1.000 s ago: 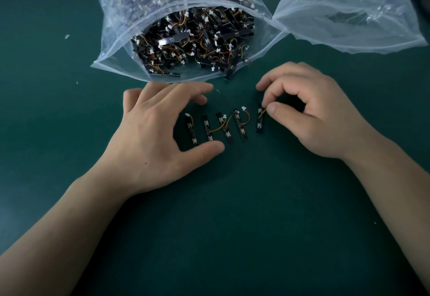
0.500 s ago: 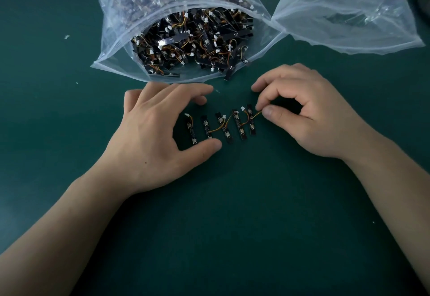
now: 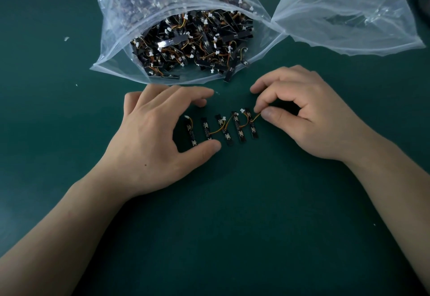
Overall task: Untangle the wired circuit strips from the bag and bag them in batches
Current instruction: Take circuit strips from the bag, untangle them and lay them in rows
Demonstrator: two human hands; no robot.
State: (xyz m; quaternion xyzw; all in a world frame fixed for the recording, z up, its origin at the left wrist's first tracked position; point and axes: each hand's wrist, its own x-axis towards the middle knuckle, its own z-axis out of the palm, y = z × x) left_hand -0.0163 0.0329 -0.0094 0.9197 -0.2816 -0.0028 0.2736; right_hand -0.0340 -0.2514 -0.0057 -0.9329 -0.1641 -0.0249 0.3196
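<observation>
Head view, centre of frame: five wired circuit strips point(image 3: 226, 130) laid side by side in a row on the green mat point(image 3: 232, 226), clear of the heap. Pinched between thumb and forefinger of the right hand point(image 3: 309, 118): the orange lead wire point(image 3: 257, 117) of the rightmost strip point(image 3: 252, 128), other fingers curled in. Arched over the row's left end: the left hand point(image 3: 149, 142), fingers straight and spread, gripping nothing, thumb tip just beside the lower end of the second strip.

Judged early in the job. One small batch lined up, none of it bagged yet. Upper centre: the big zip bag point(image 3: 116, 16), packed with a tangled heap of strips, a couple poking out at its mouth. Upper right: a second clear bag point(image 3: 349, 4), apparently almost empty (something dark inside, too blurred to name).

Hard to tell: whether the wire loops of the middle strips, lying across their neighbours, are truly free or merely overlapping. Hidden: the pinched wire's far end, behind the right thumb. Cut off by the top edge: both bags' upper parts.
</observation>
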